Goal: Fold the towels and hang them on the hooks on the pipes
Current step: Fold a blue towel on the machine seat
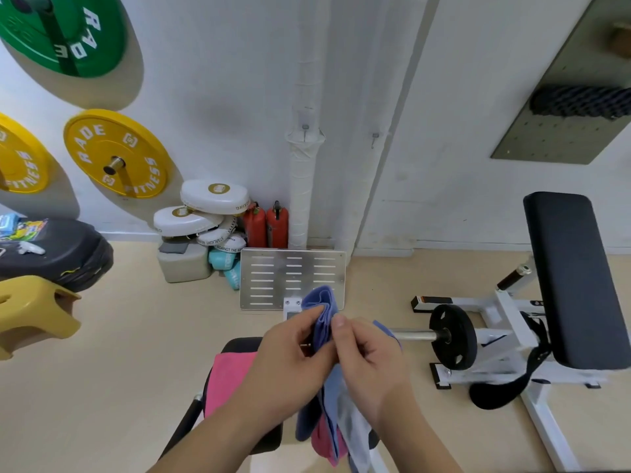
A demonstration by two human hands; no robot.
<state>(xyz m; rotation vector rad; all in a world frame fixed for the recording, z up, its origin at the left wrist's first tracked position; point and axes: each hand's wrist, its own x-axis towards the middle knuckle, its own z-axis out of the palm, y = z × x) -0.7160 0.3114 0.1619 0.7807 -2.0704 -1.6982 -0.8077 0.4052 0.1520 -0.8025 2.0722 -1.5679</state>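
Beige gym flooring lies under the scene. Nearest, the left grip [290,363] and right grip [368,363] meet, both pinching the gathered top edge of a blue towel [321,302]. Its long axis runs straight down from the fingers, alongside a white towel [355,425]. A pink towel [228,380] lies draped over a black seat pad [239,344] beneath the left forearm.

Both hooks sit ahead and well above the pinch. The wrapped pipe's hook [305,129] is almost in line with it. The second hook [375,138] is off to the right, so the right grip is nearer that one.

Farther left, white pads [215,196] read "STARLIGHT" and "AGAINST THE W…", a yellow plate [116,155] reads "RADE FITNESS", and a green plate [65,32] reads "RADE".
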